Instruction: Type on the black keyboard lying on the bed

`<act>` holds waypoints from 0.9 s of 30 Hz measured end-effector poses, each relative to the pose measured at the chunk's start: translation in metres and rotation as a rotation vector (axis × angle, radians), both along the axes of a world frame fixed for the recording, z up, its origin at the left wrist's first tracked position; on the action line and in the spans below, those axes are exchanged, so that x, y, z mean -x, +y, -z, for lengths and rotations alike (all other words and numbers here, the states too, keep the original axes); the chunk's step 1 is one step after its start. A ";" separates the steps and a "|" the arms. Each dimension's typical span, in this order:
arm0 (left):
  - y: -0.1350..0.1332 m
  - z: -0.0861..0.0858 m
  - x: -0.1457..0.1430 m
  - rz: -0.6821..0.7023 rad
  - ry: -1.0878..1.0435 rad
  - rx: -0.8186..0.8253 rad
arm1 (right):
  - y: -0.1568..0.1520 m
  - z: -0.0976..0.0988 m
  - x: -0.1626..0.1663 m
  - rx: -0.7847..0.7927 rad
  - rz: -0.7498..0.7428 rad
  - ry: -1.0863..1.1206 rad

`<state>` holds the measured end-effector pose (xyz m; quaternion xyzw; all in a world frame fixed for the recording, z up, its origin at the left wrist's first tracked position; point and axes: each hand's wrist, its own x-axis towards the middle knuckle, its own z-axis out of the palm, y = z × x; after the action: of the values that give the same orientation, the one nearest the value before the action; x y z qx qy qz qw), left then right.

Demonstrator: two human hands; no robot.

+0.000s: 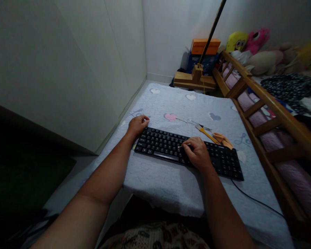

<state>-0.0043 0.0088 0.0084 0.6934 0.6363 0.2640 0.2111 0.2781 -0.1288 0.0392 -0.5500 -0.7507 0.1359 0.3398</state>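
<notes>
A black keyboard (168, 143) lies slantwise on the cloth-covered table. Over its middle keys, my right hand (197, 152) pinches a thin white-tipped stick that looks like a cotton swab (180, 146), its tip close to the keys. My left hand (138, 126) rests at the keyboard's far left corner, its fingers curled in; whatever is inside them, if anything, is hidden. Behind the keyboard lie a brush with a yellow handle (207, 134), a folded orange-tan cloth (223, 139), a thin metal tool (194, 122) and a slim white stick (181, 120).
A black cable (259, 200) runs from the keyboard off to the right. The pale tablecloth (155, 176) has heart prints. A wooden bed rail (280, 114) borders the right side, and a white panel (93, 69) the left. Beyond the table stand a wooden post base (194, 79) and an orange box (204, 46).
</notes>
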 end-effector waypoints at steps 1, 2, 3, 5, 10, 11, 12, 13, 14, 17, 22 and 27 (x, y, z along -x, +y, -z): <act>0.000 0.000 0.000 0.001 -0.001 0.001 | 0.000 0.000 0.000 0.002 0.003 -0.003; 0.000 0.000 0.000 0.005 -0.003 -0.001 | 0.000 0.000 0.000 0.004 0.007 -0.007; 0.000 0.000 0.000 0.009 -0.005 -0.005 | 0.000 0.000 0.000 0.004 0.012 -0.011; 0.001 0.000 0.001 0.016 -0.010 -0.009 | 0.000 0.000 0.000 0.002 0.023 -0.016; 0.000 -0.001 0.000 0.006 -0.001 -0.004 | 0.000 0.000 0.000 -0.001 0.029 -0.014; 0.000 -0.001 -0.001 0.004 0.000 -0.002 | 0.000 0.001 0.000 -0.001 0.028 -0.011; 0.000 -0.001 -0.001 0.004 0.001 0.000 | 0.000 0.001 0.000 -0.002 0.027 -0.008; 0.000 -0.001 -0.001 0.006 -0.001 0.000 | 0.000 0.002 0.001 -0.003 0.025 -0.005; 0.000 0.000 -0.001 0.010 -0.002 -0.001 | 0.000 0.002 0.001 -0.005 0.021 -0.003; 0.002 0.002 0.000 0.017 -0.008 -0.006 | 0.001 0.003 0.004 -0.013 0.004 -0.011; 0.003 0.004 0.001 0.018 -0.003 0.002 | 0.000 0.001 0.007 -0.016 -0.012 -0.035; 0.001 0.001 0.001 0.017 0.001 0.001 | -0.001 0.000 0.002 -0.017 0.021 -0.034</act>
<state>-0.0050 0.0098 0.0076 0.6989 0.6305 0.2616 0.2133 0.2757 -0.1293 0.0392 -0.5573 -0.7516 0.1164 0.3331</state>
